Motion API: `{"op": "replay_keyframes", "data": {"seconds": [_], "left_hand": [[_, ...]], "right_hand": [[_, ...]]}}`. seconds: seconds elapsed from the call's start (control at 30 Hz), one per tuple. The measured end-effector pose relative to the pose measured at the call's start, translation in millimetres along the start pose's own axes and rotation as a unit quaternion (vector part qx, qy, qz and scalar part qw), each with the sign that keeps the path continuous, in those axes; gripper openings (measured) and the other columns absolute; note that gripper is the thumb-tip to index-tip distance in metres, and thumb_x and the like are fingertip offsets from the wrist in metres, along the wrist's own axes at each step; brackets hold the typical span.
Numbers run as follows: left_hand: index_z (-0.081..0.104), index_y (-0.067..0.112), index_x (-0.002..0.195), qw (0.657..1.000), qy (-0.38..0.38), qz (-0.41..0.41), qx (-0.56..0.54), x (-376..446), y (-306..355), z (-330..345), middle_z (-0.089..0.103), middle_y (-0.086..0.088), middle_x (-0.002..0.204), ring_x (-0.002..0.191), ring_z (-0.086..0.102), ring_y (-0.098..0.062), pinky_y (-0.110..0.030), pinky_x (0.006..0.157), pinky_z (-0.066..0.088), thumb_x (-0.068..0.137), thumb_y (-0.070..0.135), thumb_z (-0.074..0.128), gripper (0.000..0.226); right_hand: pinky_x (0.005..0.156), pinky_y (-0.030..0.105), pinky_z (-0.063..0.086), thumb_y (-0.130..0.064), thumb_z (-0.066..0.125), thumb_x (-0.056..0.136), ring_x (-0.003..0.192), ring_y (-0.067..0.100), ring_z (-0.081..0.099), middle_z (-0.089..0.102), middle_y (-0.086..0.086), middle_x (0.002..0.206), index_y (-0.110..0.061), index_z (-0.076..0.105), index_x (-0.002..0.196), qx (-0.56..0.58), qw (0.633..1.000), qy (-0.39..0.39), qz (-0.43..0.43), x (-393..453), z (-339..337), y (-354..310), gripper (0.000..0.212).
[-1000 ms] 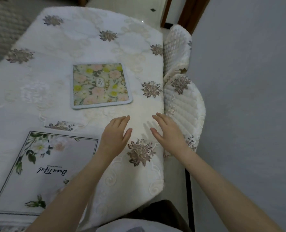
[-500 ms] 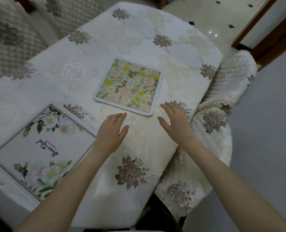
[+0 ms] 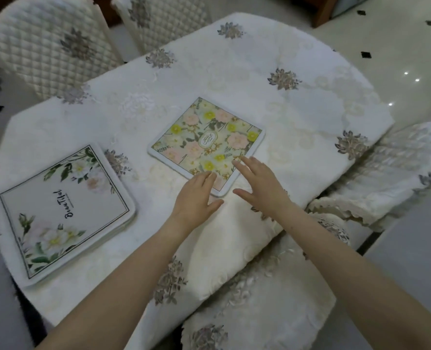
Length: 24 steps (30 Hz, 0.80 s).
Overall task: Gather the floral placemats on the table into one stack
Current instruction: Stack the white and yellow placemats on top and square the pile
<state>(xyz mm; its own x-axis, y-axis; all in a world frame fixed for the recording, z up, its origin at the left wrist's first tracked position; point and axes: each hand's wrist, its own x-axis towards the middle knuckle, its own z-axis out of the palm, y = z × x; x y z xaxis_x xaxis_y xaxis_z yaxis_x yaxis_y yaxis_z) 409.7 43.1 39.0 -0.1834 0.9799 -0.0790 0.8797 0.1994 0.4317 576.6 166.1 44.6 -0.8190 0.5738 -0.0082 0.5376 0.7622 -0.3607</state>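
Note:
A small floral placemat (image 3: 204, 140) with pink and yellow flowers and a white rim lies near the middle of the table (image 3: 297, 109). My left hand (image 3: 196, 198) is open, its fingertips resting on the mat's near edge. My right hand (image 3: 262, 185) is also open, fingers spread over the mat's near right corner. A larger pale placemat (image 3: 65, 208) with white flowers and script lettering lies at the table's left; its layered edge suggests more mats beneath it.
An embroidered cream tablecloth covers the table. Two quilted chair backs (image 3: 47, 46) stand at the far left. More covered chairs (image 3: 391, 178) sit along the right edge and in front of me. Tiled floor shows at the upper right.
Both hands have reached forward from the bare cloth onto the small floral mat's near edge. The view has swung, bringing the far chairs into sight.

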Motion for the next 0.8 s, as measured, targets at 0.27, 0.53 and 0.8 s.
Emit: {"op": "replay_keyframes", "data": {"seconds": [0.27,0.53,0.8], "left_hand": [[0.033,0.007,0.132,0.996,-0.06,-0.047,0.046,47.3,-11.2,51.8,0.031,-0.016,0.145,0.136,0.027,-0.035,-0.044,0.11,0.028,0.078,0.047,0.064,0.074],[0.035,0.004,0.136,0.996,-0.049,-0.038,0.059,47.7,-15.9,56.6,0.033,-0.023,0.148,0.14,0.025,-0.035,-0.04,0.113,0.023,0.1,0.033,0.028,0.047],[0.045,0.006,0.133,0.999,0.026,-0.029,0.0,22.9,-31.6,21.2,0.044,-0.015,0.144,0.135,0.037,-0.029,-0.035,0.11,0.03,0.099,0.024,0.038,0.039]], "right_hand": [[0.116,0.046,0.019,-0.04,0.063,0.086,0.145,0.027,0.016,0.024,0.007,0.156,-0.023,0.023,0.147,0.008,0.996,-0.086,-0.01,37.3,42.7,40.1,0.075],[0.117,0.043,0.013,-0.036,0.059,0.089,0.144,0.024,0.018,0.03,0.005,0.154,-0.021,0.031,0.144,-0.001,0.994,-0.1,-0.038,55.7,58.0,47.7,0.064],[0.118,0.047,0.008,-0.004,0.044,0.096,0.142,0.024,0.025,0.036,0.005,0.151,-0.018,0.037,0.141,-0.058,0.994,-0.061,-0.063,72.1,42.9,48.0,0.048]]}}
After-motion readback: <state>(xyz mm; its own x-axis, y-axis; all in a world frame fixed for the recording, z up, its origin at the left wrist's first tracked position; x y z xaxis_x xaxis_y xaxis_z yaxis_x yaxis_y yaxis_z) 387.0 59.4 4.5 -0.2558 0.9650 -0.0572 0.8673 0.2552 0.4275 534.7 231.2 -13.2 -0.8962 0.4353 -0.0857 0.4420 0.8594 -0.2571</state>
